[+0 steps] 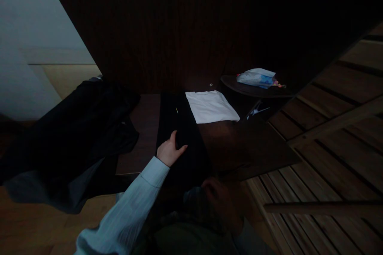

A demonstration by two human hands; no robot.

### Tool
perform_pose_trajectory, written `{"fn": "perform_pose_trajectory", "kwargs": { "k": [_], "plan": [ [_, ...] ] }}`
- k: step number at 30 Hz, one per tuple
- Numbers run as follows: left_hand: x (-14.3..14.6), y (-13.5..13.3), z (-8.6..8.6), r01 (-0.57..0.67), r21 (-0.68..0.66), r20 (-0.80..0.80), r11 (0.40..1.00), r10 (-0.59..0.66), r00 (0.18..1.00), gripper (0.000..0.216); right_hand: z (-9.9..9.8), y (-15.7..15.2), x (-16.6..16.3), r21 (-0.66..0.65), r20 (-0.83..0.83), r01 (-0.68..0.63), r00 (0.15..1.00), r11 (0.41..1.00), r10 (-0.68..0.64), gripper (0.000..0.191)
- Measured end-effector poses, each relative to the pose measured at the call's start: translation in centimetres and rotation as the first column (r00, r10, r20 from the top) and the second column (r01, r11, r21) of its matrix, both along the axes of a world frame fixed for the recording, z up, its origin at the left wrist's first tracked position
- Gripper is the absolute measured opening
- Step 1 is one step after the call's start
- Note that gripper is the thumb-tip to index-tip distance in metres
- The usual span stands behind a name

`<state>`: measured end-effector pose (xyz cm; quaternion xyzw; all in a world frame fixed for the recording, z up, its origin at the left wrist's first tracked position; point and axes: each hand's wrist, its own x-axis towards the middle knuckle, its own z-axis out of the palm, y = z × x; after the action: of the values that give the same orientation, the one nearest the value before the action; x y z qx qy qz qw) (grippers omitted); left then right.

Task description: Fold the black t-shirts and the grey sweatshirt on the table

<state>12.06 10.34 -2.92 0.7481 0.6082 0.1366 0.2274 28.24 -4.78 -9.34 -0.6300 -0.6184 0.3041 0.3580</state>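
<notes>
A long black garment lies stretched over a dark wooden table, running from the back toward me. My left hand, in a pale striped sleeve, grips the garment's left edge with fingers tucked into the cloth and thumb out. My right hand sits in deep shadow at the near end of the garment, by the table's front edge; its fingers are too dark to read. A folded white cloth lies on the table just right of the black garment.
A heap of dark clothes covers the table's left end and hangs over its edge. A small round table behind holds a plastic bag. Wooden slatted flooring runs along the right; a dark panel stands behind.
</notes>
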Motion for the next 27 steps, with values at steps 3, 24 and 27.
{"fn": "perform_pose_trajectory", "kwargs": {
  "k": [3,24,27],
  "plan": [
    [-0.2,0.0,-1.0,-0.026,-0.006,0.165,1.000,0.027,0.986,0.052,0.0,0.0,0.0,-0.012,-0.014,0.001,1.000,1.000,-0.001,0.019],
    [-0.5,-0.5,-2.3,0.149,0.026,0.411,0.988,-0.147,0.900,0.049,0.1,1.0,-2.9,-0.022,0.051,0.018,0.999,1.000,-0.017,0.017],
    [-0.4,-0.7,-1.9,0.150,0.059,0.319,0.987,-0.161,0.934,0.055,0.3,1.3,-3.5,-0.009,0.049,-0.008,0.999,1.000,0.009,0.018]
  ]
}}
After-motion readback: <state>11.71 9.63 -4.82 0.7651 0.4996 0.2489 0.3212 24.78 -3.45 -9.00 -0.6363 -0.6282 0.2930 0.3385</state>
